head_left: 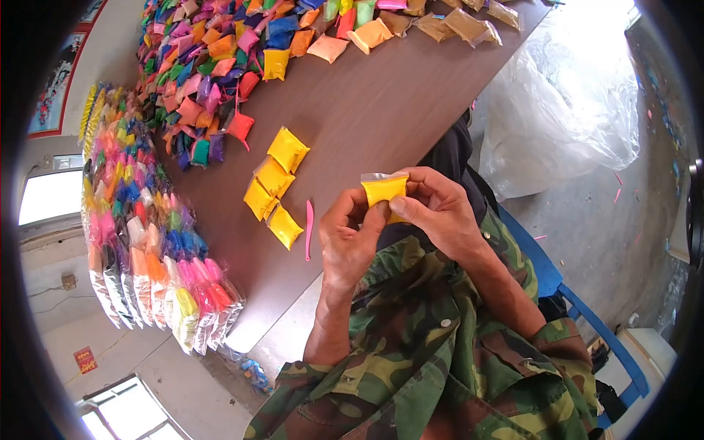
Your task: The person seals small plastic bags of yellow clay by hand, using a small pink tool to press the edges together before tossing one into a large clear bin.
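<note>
**A:** Where is the packet right now?

**B:** The yellow packet is up off the tabletop, held in front of the person's chest between both hands. The left hand pinches its lower left side with fingers closed narrow on it, and the right hand closes over its right edge, thumb on the front face. The clear plastic top strip shows above the yellow fill.

**A:** So what makes this step go well?

**B:** I'd judge the work is at the clear top strip. Keep the powder or paste settled low, so the strip stays flat and clean. Grip the filled part lightly; a hard squeeze could push the fill up into the strip or burst a seam.

**A:** Anything near that matters?

**B:** Four finished yellow packets lie in a loose row on the tabletop just left of the hands, and a thin pink stick lies beside them, close to the left hand. Farther up there is a heap of mixed coloured packets, and bundled bags of packets hang along the far edge.

**A:** Advice on the hands?

**B:** Hold the packet upright and level, both thumbs close to the strip.
</note>
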`<action>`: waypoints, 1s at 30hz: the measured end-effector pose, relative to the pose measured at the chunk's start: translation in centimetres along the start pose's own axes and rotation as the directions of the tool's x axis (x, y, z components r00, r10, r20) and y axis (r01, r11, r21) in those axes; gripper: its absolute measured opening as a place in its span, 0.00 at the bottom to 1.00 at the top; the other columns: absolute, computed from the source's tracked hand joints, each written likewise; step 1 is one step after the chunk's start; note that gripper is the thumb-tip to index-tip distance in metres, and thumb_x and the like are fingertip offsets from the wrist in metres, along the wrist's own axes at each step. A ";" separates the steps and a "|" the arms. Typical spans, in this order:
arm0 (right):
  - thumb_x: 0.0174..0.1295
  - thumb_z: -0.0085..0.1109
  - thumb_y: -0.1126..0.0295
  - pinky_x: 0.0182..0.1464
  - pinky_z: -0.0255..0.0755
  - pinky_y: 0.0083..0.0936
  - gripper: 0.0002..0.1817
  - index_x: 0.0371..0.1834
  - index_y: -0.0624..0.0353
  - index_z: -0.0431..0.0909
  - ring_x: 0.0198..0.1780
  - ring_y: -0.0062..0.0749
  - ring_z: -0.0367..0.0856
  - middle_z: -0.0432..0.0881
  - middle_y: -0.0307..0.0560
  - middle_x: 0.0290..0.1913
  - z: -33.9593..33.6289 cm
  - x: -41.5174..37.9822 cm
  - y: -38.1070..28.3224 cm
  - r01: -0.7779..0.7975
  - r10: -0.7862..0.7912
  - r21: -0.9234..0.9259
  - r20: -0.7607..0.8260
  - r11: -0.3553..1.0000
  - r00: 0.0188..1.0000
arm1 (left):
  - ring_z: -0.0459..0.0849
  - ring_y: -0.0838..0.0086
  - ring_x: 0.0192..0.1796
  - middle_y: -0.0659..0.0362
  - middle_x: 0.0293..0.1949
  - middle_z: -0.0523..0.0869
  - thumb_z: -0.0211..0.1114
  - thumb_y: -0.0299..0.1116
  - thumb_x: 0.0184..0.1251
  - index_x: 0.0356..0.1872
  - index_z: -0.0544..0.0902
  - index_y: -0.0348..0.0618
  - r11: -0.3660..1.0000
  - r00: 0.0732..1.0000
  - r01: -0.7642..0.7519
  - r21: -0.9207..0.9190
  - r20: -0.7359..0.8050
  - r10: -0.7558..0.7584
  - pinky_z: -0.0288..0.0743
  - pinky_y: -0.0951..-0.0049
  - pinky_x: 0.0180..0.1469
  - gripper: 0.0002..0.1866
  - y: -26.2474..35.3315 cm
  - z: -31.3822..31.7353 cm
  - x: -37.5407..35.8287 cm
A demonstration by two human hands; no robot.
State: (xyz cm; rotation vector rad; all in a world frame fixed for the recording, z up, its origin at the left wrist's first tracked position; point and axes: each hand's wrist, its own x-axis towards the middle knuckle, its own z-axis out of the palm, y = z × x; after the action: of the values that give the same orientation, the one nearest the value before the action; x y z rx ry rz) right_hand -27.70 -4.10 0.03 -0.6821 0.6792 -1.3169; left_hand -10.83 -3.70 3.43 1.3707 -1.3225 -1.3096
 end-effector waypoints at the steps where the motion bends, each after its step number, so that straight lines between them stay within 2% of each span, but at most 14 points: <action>1: 0.75 0.67 0.77 0.58 0.83 0.23 0.13 0.59 0.68 0.82 0.50 0.20 0.87 0.89 0.42 0.49 -0.2 0.0 0.1 -0.007 0.007 0.003 -0.001 1.000 1.000 | 0.91 0.75 0.50 0.55 0.47 0.92 0.74 0.31 0.76 0.56 0.85 0.32 1.000 1.000 0.004 0.001 -0.011 -0.004 0.84 0.73 0.59 0.16 0.0 0.1 -0.1; 2: 0.75 0.67 0.77 0.59 0.83 0.23 0.13 0.59 0.68 0.83 0.50 0.21 0.87 0.90 0.43 0.49 -0.4 0.0 0.3 -0.014 0.014 0.007 -0.003 1.000 1.000 | 0.91 0.75 0.50 0.55 0.47 0.92 0.74 0.32 0.76 0.56 0.85 0.32 1.000 1.000 0.009 0.003 -0.022 -0.009 0.84 0.73 0.59 0.16 0.1 0.2 -0.1; 5: 0.74 0.67 0.77 0.58 0.83 0.23 0.13 0.59 0.67 0.83 0.51 0.21 0.88 0.90 0.43 0.50 -1.2 0.3 0.3 -0.057 0.058 0.080 -0.006 0.995 0.998 | 0.90 0.76 0.48 0.56 0.46 0.92 0.74 0.33 0.76 0.56 0.85 0.32 0.990 1.000 0.024 -0.140 -0.009 -0.025 0.85 0.74 0.57 0.16 0.4 1.0 -0.3; 8: 0.74 0.67 0.77 0.58 0.83 0.24 0.13 0.59 0.67 0.84 0.50 0.22 0.88 0.90 0.43 0.50 -1.7 0.1 0.5 -0.082 0.087 0.076 -0.069 0.994 0.994 | 0.89 0.78 0.46 0.57 0.44 0.91 0.75 0.33 0.76 0.55 0.85 0.32 0.980 0.994 0.111 -0.165 0.026 -0.109 0.84 0.75 0.54 0.16 0.8 1.0 -0.3; 11: 0.75 0.67 0.75 0.58 0.83 0.24 0.13 0.59 0.67 0.84 0.50 0.22 0.88 0.90 0.43 0.50 -1.4 0.1 0.2 -0.040 0.040 0.001 -0.041 0.999 0.998 | 0.88 0.80 0.43 0.59 0.42 0.91 0.74 0.31 0.76 0.54 0.85 0.33 0.980 0.989 0.146 -0.133 0.024 -0.144 0.83 0.78 0.50 0.14 -0.2 0.7 -0.6; 14: 0.75 0.68 0.74 0.58 0.83 0.24 0.14 0.59 0.67 0.84 0.51 0.21 0.87 0.90 0.42 0.50 -0.5 0.0 -0.2 -0.106 0.106 0.011 -0.046 0.994 0.993 | 0.86 0.82 0.39 0.61 0.38 0.90 0.73 0.28 0.76 0.51 0.85 0.34 0.993 0.997 0.066 -0.102 -0.029 -0.070 0.82 0.80 0.45 0.10 -0.1 0.6 -0.3; 17: 0.75 0.68 0.73 0.59 0.82 0.24 0.14 0.59 0.67 0.84 0.52 0.21 0.87 0.90 0.42 0.50 -0.5 0.1 -0.2 -0.143 0.143 0.006 -0.034 0.990 0.989 | 0.86 0.83 0.37 0.62 0.37 0.90 0.73 0.27 0.76 0.48 0.85 0.34 0.993 0.999 0.049 -0.105 -0.020 -0.051 0.81 0.81 0.43 0.08 -0.5 0.3 -0.5; 26: 0.75 0.69 0.74 0.55 0.82 0.21 0.13 0.58 0.66 0.84 0.49 0.19 0.86 0.90 0.41 0.49 -0.4 0.6 0.0 -0.105 0.106 0.029 -0.032 0.994 0.994 | 0.86 0.83 0.38 0.61 0.38 0.91 0.74 0.30 0.77 0.48 0.84 0.34 0.986 0.998 0.059 -0.154 -0.018 -0.062 0.82 0.81 0.43 0.10 0.3 0.5 -0.7; 30: 0.75 0.67 0.75 0.55 0.82 0.20 0.11 0.56 0.66 0.84 0.49 0.18 0.86 0.89 0.41 0.48 -0.6 0.7 0.0 -0.084 0.085 -0.017 0.041 0.996 0.996 | 0.86 0.83 0.39 0.61 0.38 0.91 0.74 0.32 0.77 0.49 0.85 0.35 0.982 0.996 0.079 -0.174 -0.035 -0.086 0.82 0.80 0.44 0.11 -0.4 -0.2 -0.4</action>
State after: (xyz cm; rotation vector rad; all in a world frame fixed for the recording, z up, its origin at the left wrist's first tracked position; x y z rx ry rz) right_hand -28.09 -4.87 -0.38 -0.6844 0.6782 -1.2176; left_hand -10.51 -3.29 3.10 1.3367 -1.1064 -1.4087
